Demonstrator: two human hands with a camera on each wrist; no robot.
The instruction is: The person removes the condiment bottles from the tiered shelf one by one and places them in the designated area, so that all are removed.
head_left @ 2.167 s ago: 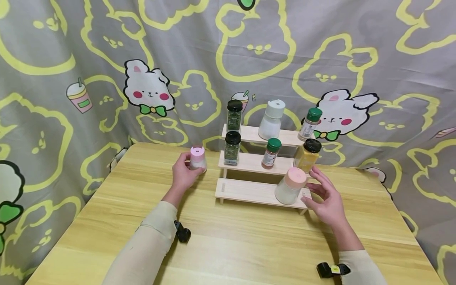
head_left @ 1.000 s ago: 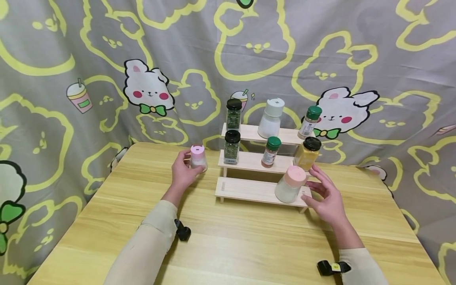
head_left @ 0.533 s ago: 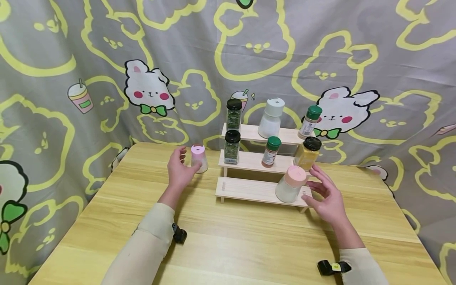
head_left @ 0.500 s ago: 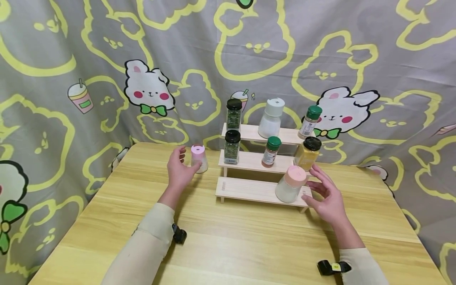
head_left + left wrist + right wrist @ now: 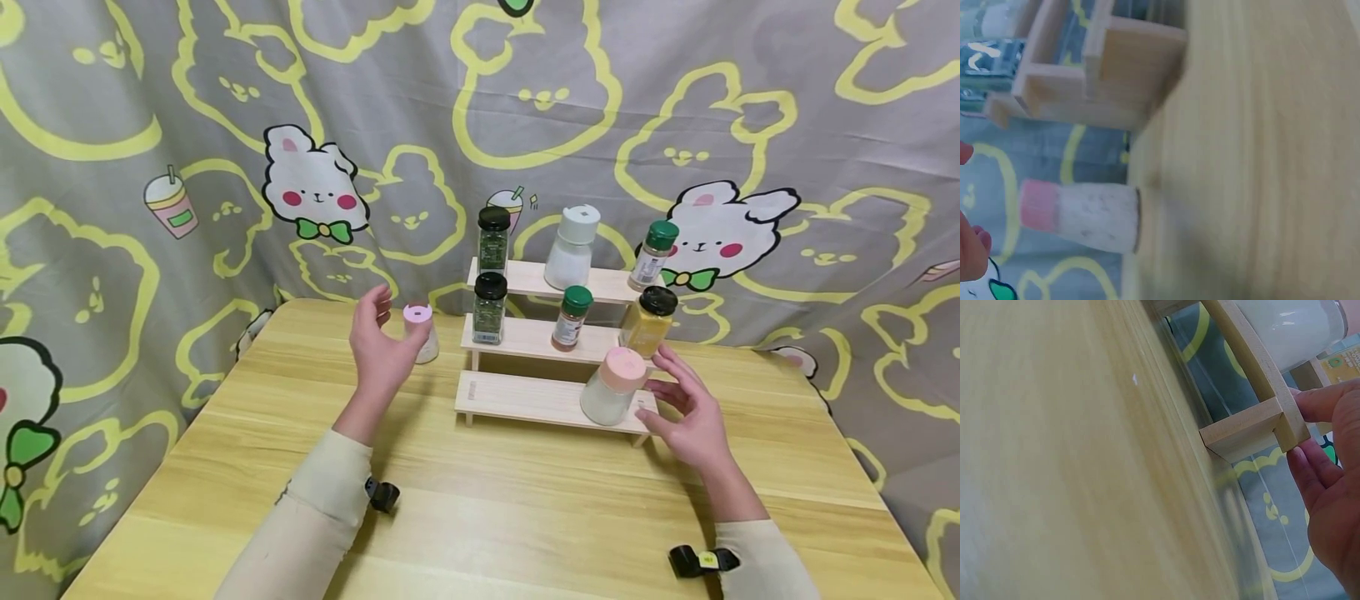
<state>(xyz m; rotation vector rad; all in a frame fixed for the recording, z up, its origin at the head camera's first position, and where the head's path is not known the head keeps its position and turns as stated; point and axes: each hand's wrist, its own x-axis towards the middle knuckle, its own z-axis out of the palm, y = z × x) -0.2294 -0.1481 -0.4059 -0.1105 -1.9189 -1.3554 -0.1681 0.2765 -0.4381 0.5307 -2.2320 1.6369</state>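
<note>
My left hand (image 5: 381, 354) is raised with thumb and fingers spread, beside a small seasoning jar with a pink lid (image 5: 427, 347). In the left wrist view the pink-lidded jar (image 5: 1094, 215) stands upright on the table, apart from the fingertips (image 5: 971, 253). My right hand (image 5: 692, 421) holds the right end of a three-tier wooden spice rack (image 5: 517, 399). In the right wrist view the thumb (image 5: 1322, 403) lies on top of the bottom shelf's end and the fingers are underneath. A peach-lidded jar (image 5: 609, 395) stands on that shelf, close to the right hand.
On the middle tier stand a black-capped herb jar (image 5: 489, 312), a green-capped bottle (image 5: 572, 321) and a yellow spice jar (image 5: 645, 327). The top tier bears another herb jar (image 5: 492, 243), a white-lidded jar (image 5: 572, 257) and a green-capped bottle (image 5: 651, 260). A patterned curtain (image 5: 420, 75) hangs behind the table.
My left hand, earlier around the pink-lidded jar, has let go, drawn back to the left and risen. The jar stays on the table. My right hand keeps its place on the rack.
</note>
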